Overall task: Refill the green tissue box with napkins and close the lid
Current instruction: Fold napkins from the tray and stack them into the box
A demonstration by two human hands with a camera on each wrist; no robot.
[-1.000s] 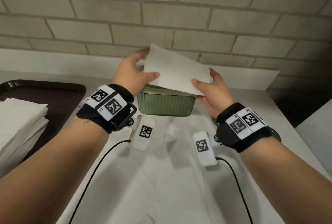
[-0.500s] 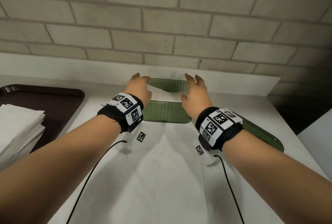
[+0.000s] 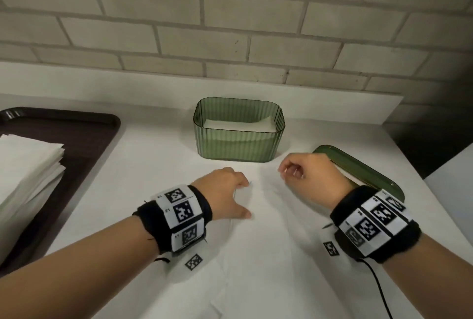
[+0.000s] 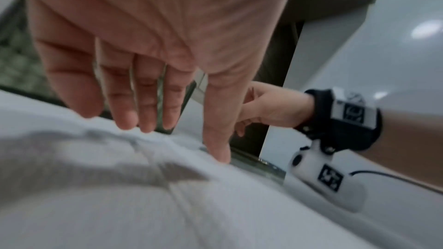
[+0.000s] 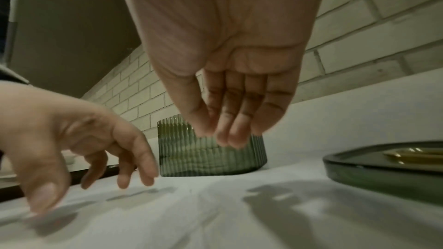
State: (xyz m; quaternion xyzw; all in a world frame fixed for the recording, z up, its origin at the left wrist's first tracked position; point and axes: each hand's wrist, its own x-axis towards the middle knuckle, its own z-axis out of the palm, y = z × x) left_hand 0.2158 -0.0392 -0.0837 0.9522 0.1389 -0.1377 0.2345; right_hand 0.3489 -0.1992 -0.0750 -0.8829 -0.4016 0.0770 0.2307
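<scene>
The green box (image 3: 238, 137) sits in the middle of the frame with napkins (image 3: 238, 124) inside, lid (image 3: 363, 173) at the right. The left hand (image 3: 225, 190) and right hand (image 3: 307, 178) hang loose, holding nothing. Next, I think, grab another napkin or the lid.

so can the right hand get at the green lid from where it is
Probably yes. The right hand hangs empty with loosely curled fingers, and the green lid lies flat on the table just beside and behind it, partly under the wrist in the head view. Nothing lies on the visible part of the lid.
</scene>
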